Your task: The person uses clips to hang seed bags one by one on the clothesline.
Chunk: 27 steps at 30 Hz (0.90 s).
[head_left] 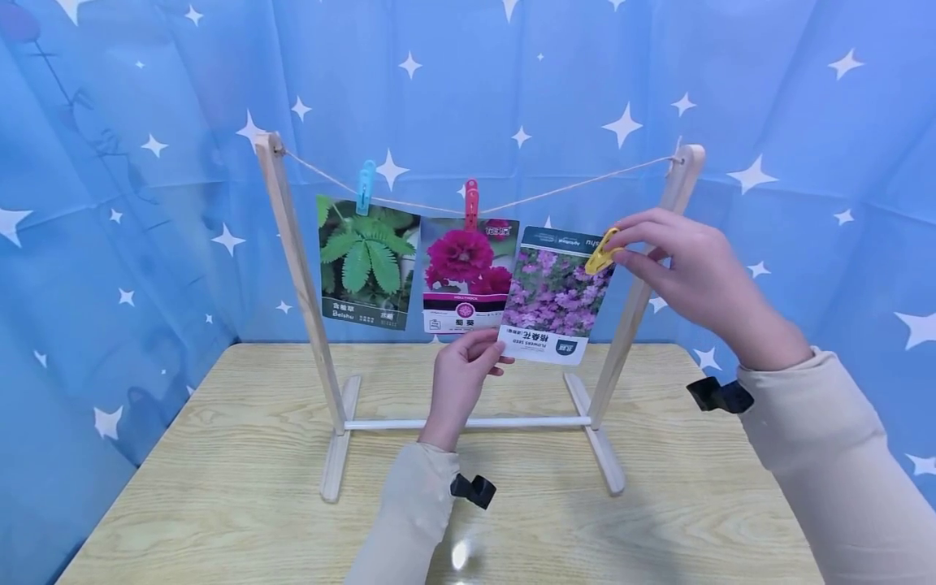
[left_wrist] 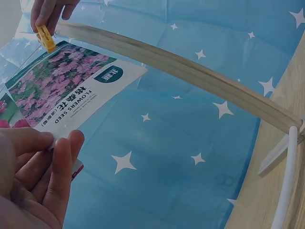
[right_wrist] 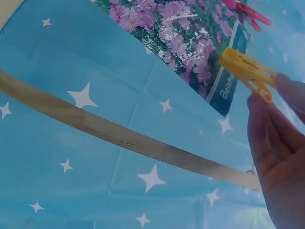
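My left hand (head_left: 463, 375) pinches the lower left corner of a seed packet (head_left: 557, 296) printed with pink-purple flowers, held tilted in front of the string. In the left wrist view, the thumb lies over the packet's white lettered end (left_wrist: 78, 107). Up at the right, my right hand (head_left: 691, 272) pinches a yellow clothespin (head_left: 603, 252) by its handle ends between thumb and finger. Its nose overlaps the packet's upper right corner in the head view; the right wrist view shows the clothespin (right_wrist: 245, 71) beside the dark "Beishu" strip.
A wooden frame (head_left: 300, 276) with a sagging string (head_left: 578, 185) stands on the wood-grain table (head_left: 241, 455). A blue clothespin (head_left: 366, 187) holds a green-leaf packet (head_left: 366, 268) there, and a red clothespin (head_left: 471, 205) a magenta-flower packet (head_left: 461, 268). Behind hangs a starry blue curtain (head_left: 468, 89).
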### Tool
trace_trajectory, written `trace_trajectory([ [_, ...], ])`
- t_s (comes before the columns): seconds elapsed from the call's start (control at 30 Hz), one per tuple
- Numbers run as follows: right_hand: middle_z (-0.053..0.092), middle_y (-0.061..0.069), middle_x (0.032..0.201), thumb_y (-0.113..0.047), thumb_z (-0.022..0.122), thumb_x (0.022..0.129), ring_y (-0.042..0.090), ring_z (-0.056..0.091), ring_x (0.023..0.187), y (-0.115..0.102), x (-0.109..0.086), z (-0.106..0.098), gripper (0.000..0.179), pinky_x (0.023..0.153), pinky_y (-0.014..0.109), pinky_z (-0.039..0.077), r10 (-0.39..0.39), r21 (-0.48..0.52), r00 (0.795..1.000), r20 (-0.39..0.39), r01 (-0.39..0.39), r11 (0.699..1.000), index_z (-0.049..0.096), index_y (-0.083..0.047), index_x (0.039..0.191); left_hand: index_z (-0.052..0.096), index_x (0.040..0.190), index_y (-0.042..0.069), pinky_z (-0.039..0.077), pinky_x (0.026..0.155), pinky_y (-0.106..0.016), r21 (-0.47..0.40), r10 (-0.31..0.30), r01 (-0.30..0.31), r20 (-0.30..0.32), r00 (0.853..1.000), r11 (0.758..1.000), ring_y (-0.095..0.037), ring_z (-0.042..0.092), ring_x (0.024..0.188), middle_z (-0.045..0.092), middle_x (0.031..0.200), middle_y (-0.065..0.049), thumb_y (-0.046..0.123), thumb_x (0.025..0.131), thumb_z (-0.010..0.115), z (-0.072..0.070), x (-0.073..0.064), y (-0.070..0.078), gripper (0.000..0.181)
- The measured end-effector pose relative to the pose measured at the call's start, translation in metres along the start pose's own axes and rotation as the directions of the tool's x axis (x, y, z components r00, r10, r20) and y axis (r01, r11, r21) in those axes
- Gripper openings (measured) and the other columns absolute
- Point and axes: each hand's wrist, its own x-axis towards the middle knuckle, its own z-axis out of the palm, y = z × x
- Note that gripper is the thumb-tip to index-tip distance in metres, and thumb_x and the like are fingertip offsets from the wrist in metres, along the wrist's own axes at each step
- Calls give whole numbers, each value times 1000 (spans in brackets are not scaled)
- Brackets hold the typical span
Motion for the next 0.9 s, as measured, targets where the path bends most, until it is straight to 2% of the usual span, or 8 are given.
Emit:
trace_trajectory([
  [0.2,60,0,107,2,66,77,13,55,92,1,5,-7,22,68,13,40,14,4,999,-51,-14,1000,66,-9,96,62,108,5,52,68,-32,-27,27,-26,36,999,999,-24,65,80,67,90,-9,13,87,59,6,3,1,23],
  [0.4,61,-1,108,-9,64,82,14,56,93,0,16,-13,18,67,17,40,56,-40,998,-35,-58,998,66,-13,100,62,108,6,52,68,-32,-60,16,-14,21,1000,998,-24,65,79,67,90,-8,12,86,59,13,3,2,23],
  [0.6,61,-2,107,-14,62,84,10,59,78,-1,25,-19,18,65,15,42,81,-88,996,-42,-84,993,66,-13,101,62,108,6,52,68,-32,-96,5,-4,9,1000,995,-22,65,80,67,92,-7,13,86,60,19,5,0,23],
  [0.7,60,-3,110,-19,59,87,9,60,69,-3,31,-21,19,65,16,44,112,-94,993,-46,-116,989,65,-14,103,62,108,9,52,68,-31,-111,1,-1,3,1000,994,-21,65,79,67,92,-6,15,86,61,22,8,-7,23],
  [0.8,59,-3,112,-22,56,88,10,59,70,-5,38,-22,21,65,21,46,134,-92,990,-48,-138,986,64,-15,106,63,106,12,52,67,-31,-117,-4,3,-8,1000,993,-20,65,77,68,90,-4,18,84,62,23,12,-15,23],
  [0.9,59,-1,113,-22,56,88,9,58,70,-5,43,-22,23,63,19,45,131,-87,989,-64,-137,987,64,-13,107,63,105,14,52,67,-31,-118,0,-1,-11,1000,993,-19,66,77,68,90,-2,22,83,64,25,15,-23,23],
])
